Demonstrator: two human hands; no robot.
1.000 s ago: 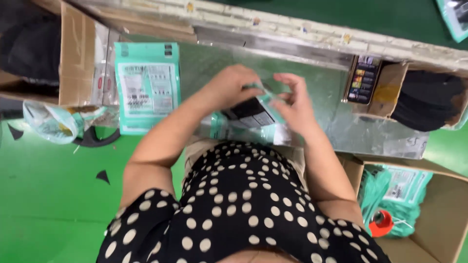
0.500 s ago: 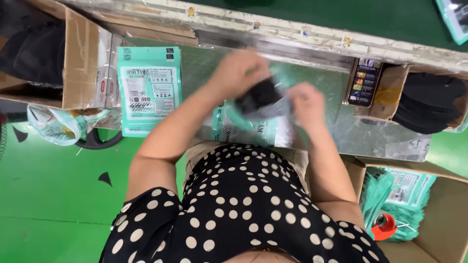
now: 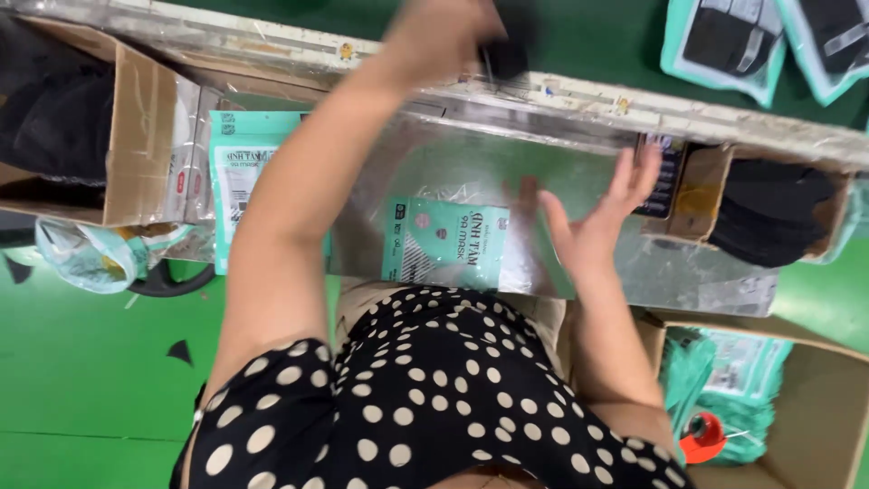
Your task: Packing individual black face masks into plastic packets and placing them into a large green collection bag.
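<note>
head | left hand (image 3: 448, 32) reaches far over the green belt, clutching a dark mask bundle (image 3: 507, 56) | right hand (image 3: 597, 222) spread, holding nothing | teal pouch (image 3: 445, 244) flat on the metal bench (image 3: 579, 163), unfilled

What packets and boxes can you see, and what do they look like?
Teal pouch: flat on the shiny table, rectangular, teal with a clear part.
Pouch stack: left on the table, teal and white.
Sealed pouches: top right, teal edges, dark inside.
Left box: brown cardboard, black items inside.
Right box: brown, beside black items.
Floor box: bottom right, teal pouches inside.
</note>
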